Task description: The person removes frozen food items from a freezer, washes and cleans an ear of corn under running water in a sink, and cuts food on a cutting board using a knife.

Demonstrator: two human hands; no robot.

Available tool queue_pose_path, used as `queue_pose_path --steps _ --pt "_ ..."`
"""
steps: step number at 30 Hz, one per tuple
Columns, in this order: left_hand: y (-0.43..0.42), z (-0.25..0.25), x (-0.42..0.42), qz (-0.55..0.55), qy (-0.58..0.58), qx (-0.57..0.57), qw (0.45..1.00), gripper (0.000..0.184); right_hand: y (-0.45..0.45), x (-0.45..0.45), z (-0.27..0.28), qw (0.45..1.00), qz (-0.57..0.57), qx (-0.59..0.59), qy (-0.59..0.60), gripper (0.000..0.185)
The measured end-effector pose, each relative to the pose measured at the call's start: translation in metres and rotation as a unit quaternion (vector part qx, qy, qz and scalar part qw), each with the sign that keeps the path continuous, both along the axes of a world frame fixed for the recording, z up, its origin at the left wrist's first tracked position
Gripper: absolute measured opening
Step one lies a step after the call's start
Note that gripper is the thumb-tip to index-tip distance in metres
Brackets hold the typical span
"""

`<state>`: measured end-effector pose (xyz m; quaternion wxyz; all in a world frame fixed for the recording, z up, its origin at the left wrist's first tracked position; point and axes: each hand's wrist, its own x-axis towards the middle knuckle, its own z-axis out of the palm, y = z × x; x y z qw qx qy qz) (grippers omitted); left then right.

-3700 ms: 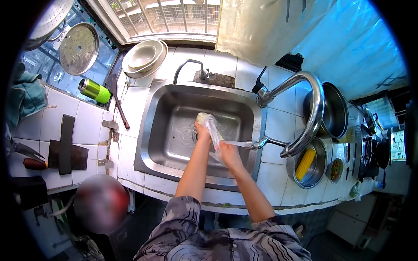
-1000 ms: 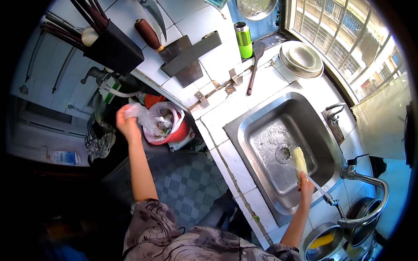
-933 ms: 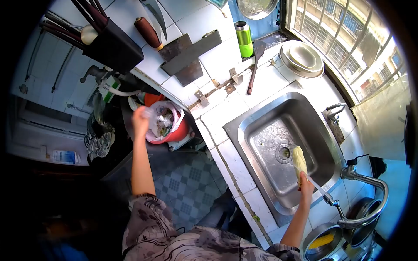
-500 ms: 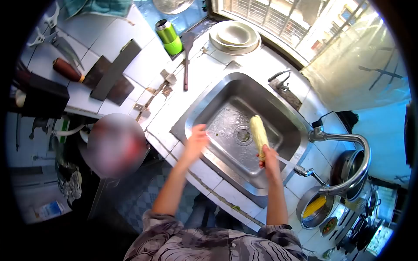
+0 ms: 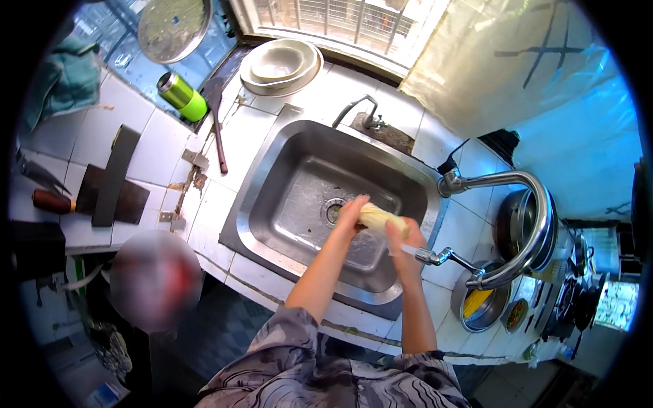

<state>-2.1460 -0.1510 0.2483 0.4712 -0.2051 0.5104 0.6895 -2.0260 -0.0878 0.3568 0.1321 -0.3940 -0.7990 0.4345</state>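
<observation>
A pale yellow ear of corn [image 5: 379, 219] is held over the steel sink [image 5: 262, 228], lying roughly sideways between my hands. My left hand [image 5: 349, 212] is closed around its left end. At the other end my right hand [image 5: 406, 239] is closed on it, close beside the spout tip of the curved faucet [image 5: 539, 197]. A whitish stream seems to leave that tip beside my right fingers. Below the corn, the wet sink bottom shows a round drain [image 5: 333, 211].
A steel pot [image 5: 487, 316] with yellow corn stands at the right, beside a small dish [image 5: 515, 315]. Stacked bowls [image 5: 280, 64], a green bottle [image 5: 182, 96] and a wooden spatula [image 5: 219, 136] sit behind. A cleaver [image 5: 129, 200] lies on the left counter.
My left hand has moved right, from the sink's front rim onto the corn, and grips it. The corn has turned from nearly upright to sideways. The head view has also shifted.
</observation>
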Motion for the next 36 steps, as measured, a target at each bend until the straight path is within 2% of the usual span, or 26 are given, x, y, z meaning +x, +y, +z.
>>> queue_pose_path --steps 1,3,4,6,7,8,10,11,12,14,16,17,18,19,21,23,25,27,29,30,33,35,36 --pt "-0.01 -0.008 0.001 -0.009 0.001 -0.002 1.0 0.024 0.01 -0.008 0.0 0.999 -0.033 -0.012 0.009 0.038" --pt "-0.029 -0.027 0.005 -0.177 0.177 -0.102 0.963 0.027 0.022 -0.024 -0.008 0.996 -0.081 -0.029 0.021 0.04" --pt "-0.033 -0.02 0.011 -0.19 0.179 -0.105 0.96 0.027 0.025 -0.032 -0.023 0.994 -0.092 -0.053 0.034 0.042" --pt "-0.039 -0.009 0.021 -0.146 0.412 -0.004 0.899 0.037 0.023 -0.043 -0.041 0.989 -0.113 -0.079 0.053 0.044" --pt "-0.039 -0.01 0.025 -0.137 0.443 0.016 0.886 0.041 0.017 -0.05 -0.047 0.99 -0.109 -0.081 0.029 0.047" --pt "-0.041 -0.01 0.022 -0.148 0.445 0.017 0.883 0.041 0.011 -0.055 -0.052 0.991 -0.104 -0.082 0.005 0.049" --pt "-0.045 0.016 0.02 -0.254 0.441 -0.087 0.857 0.039 0.004 -0.058 -0.065 0.987 -0.127 -0.097 0.02 0.052" --pt "-0.047 0.014 0.019 -0.214 0.394 -0.055 0.892 0.038 0.005 -0.058 -0.084 0.954 -0.136 -0.261 0.06 0.051" --pt "-0.048 0.008 0.019 -0.216 0.395 -0.053 0.891 0.038 0.002 -0.059 -0.101 0.953 -0.113 -0.271 0.078 0.049" --pt "-0.053 -0.002 0.019 -0.107 0.326 -0.002 0.939 0.039 -0.01 -0.055 -0.118 0.951 -0.092 -0.281 0.095 0.048" --pt "-0.052 -0.01 0.021 -0.093 0.311 0.007 0.946 0.039 -0.027 -0.046 -0.112 0.963 -0.018 -0.265 0.046 0.05" --pt "-0.051 -0.024 0.021 -0.096 0.416 -0.062 0.902 0.037 -0.031 -0.041 -0.104 0.899 -0.004 -0.428 0.087 0.054" --pt "-0.049 -0.026 0.021 -0.097 0.515 -0.129 0.842 0.036 -0.034 -0.036 -0.104 0.9 -0.006 -0.428 0.087 0.054" --pt "-0.046 -0.029 0.021 -0.098 0.514 -0.127 0.843 0.036 -0.037 -0.031 -0.104 0.904 0.015 -0.415 0.107 0.054" --pt "-0.036 -0.029 0.016 -0.045 0.444 -0.049 0.894 0.034 -0.04 -0.024 -0.104 0.906 0.033 -0.402 0.127 0.055" --pt "-0.031 -0.002 0.014 -0.047 0.418 -0.047 0.906 0.033 -0.042 -0.019 -0.102 0.958 0.072 -0.254 0.112 0.054" --pt "-0.024 0.007 0.014 -0.049 0.393 -0.042 0.917 0.032 -0.043 -0.017 -0.107 0.965 0.059 -0.225 0.123 0.055" --pt "-0.019 0.01 0.017 -0.001 0.348 -0.023 0.937 0.029 -0.043 -0.015 -0.103 0.97 0.044 -0.196 0.134 0.056" --pt "-0.015 0.014 0.021 0.036 0.32 -0.031 0.946 0.029 -0.041 -0.013 -0.089 0.985 0.057 -0.129 0.095 0.061" --pt "-0.013 0.015 0.023 0.076 0.292 -0.038 0.952 0.03 -0.039 -0.012 -0.094 0.986 0.053 -0.127 0.096 0.061" --pt "-0.014 0.013 0.023 0.099 0.257 -0.007 0.961 0.029 -0.038 -0.007 -0.109 0.986 0.066 -0.125 0.084 0.063" --pt "-0.015 0.004 0.022 0.076 0.28 -0.034 0.957 0.028 -0.04 -0.004 -0.111 0.969 0.067 -0.168 0.166 0.064" --pt "-0.015 0.003 0.022 0.054 0.302 -0.063 0.95 0.026 -0.041 -0.002 -0.108 0.969 0.065 -0.17 0.166 0.064"
